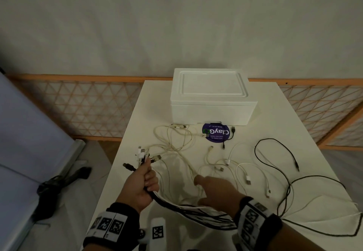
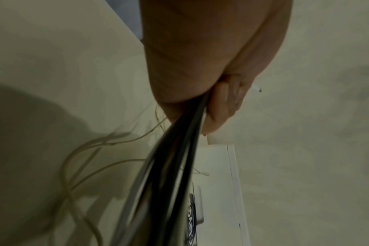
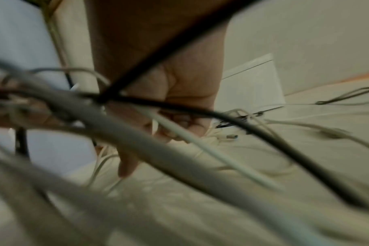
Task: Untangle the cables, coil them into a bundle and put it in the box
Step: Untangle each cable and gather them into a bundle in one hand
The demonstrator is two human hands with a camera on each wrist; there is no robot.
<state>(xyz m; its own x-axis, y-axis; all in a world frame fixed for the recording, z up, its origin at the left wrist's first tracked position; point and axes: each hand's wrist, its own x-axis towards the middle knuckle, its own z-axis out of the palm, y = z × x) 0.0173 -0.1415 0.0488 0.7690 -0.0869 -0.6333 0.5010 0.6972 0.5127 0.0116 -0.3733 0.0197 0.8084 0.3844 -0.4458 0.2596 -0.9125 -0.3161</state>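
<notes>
- L hand clenched round gathered cables, plug ends sticking up, on the near-left side of the box.
- R hand fingers extended, holding nothing I can see; reaches into loose white cables lying near side of box.
- Bundle runs L fist → under R wrist; R hand nearer the strays, which lie just ahead and right of it.
- Box lid on.

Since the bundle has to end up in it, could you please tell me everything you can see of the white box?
The white box looks like foam or matte plastic, rectangular with rounded corners. Its lid is on, with a raised border framing a flat panel. It stands upright at the far end of the table, partly on a round purple sticker. Cable ends lie at its front base; neither hand touches it.
</notes>
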